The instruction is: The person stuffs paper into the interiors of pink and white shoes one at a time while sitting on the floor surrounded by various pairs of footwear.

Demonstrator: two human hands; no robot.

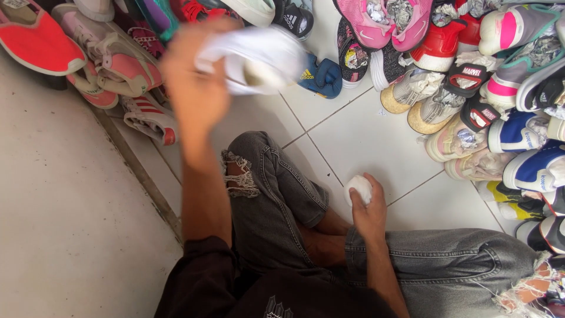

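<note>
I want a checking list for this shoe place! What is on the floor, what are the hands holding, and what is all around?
Surface: white tiled floor, bare in the middle; a grey slab lies to the left.
Job's things: a white shoe, blurred, raised above the floor; a ball of crumpled white paper.
Clutter: rows of shoes at the top and right, many stuffed with paper; pink and red ones at the upper left.
Grips: left hand holds the white shoe; right hand holds the paper ball low, by the knee.
Cables: nothing seen.
Surroundings: the person sits on the floor in torn grey jeans.
</note>
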